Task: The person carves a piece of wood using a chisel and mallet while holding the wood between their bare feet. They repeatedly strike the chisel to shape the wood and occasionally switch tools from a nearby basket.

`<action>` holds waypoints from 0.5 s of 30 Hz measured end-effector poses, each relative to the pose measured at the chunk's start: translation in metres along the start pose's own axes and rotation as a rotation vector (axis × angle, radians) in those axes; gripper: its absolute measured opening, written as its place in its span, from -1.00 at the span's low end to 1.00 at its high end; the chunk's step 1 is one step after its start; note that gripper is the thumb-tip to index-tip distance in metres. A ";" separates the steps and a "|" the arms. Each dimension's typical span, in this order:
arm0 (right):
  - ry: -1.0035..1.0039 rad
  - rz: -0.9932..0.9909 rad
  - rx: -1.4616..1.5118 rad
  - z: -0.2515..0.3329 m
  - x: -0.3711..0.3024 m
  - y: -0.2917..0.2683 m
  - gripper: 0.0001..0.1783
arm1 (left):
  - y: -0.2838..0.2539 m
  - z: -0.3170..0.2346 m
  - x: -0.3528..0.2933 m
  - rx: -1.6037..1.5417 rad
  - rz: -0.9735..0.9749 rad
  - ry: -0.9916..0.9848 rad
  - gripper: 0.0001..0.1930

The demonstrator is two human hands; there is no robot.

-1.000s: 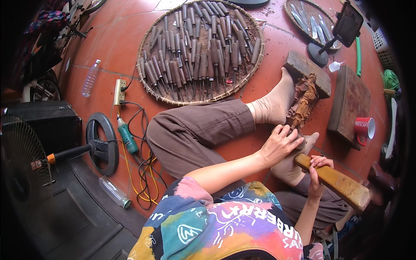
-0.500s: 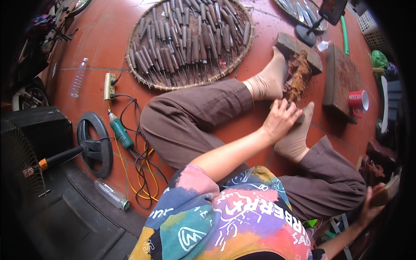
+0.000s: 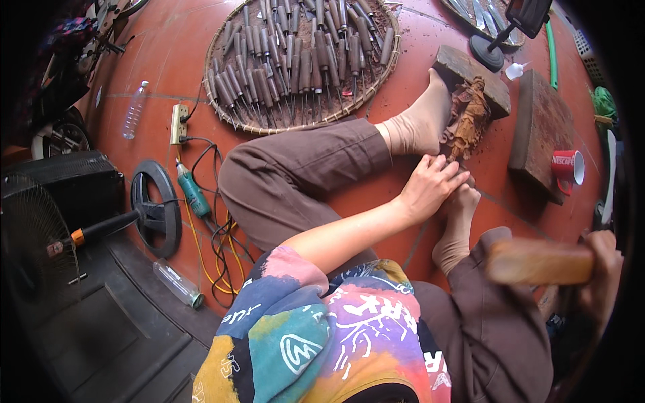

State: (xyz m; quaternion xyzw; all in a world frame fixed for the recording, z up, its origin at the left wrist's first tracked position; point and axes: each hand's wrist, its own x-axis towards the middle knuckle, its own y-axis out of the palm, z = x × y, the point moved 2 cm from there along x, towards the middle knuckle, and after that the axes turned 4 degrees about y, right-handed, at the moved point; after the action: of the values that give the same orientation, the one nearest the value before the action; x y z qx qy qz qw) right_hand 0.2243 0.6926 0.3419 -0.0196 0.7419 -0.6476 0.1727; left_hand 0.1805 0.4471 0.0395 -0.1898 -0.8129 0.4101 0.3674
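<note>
Head view: the left hand (image 3: 433, 188) has its fingers bent and drawn together at the near end of a carved wooden figure (image 3: 467, 124); whether they grip the figure itself or something small under them, I cannot tell. The figure lies just beyond that hand, its far end by a rough wooden block (image 3: 478, 77). Off to the right and closer to the body, the right hand (image 3: 605, 258) is wrapped around one end of a wooden mallet (image 3: 537, 262); both are blurred. The mallet's free end points toward the left hand, well apart from it, over the brown trousers (image 3: 494, 316).

One bare-looking foot (image 3: 423, 121) rests beyond the left hand, beside the figure; the other (image 3: 460, 221) is just to that hand's right, on its near side. Farther out, between the figure and the right edge, stand a thick slab (image 3: 541, 134) and a red mug (image 3: 568, 168), both beyond the right hand. Beyond and left of the left hand is a round woven tray (image 3: 289, 129) of dark-handled tools (image 3: 319, 67). Well to the left hand's left lies a green power tool (image 3: 193, 193).
</note>
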 end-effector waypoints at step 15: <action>-0.160 0.464 0.324 0.085 0.032 0.100 -0.76 | -0.002 -0.003 0.009 -0.092 0.123 -0.032 -0.54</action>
State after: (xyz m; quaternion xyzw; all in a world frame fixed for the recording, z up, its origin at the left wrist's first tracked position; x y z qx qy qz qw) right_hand 0.2377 0.6198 0.2291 0.1274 0.5976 -0.6973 0.3747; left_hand 0.1767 0.4522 0.0462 -0.2494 -0.8236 0.3971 0.3191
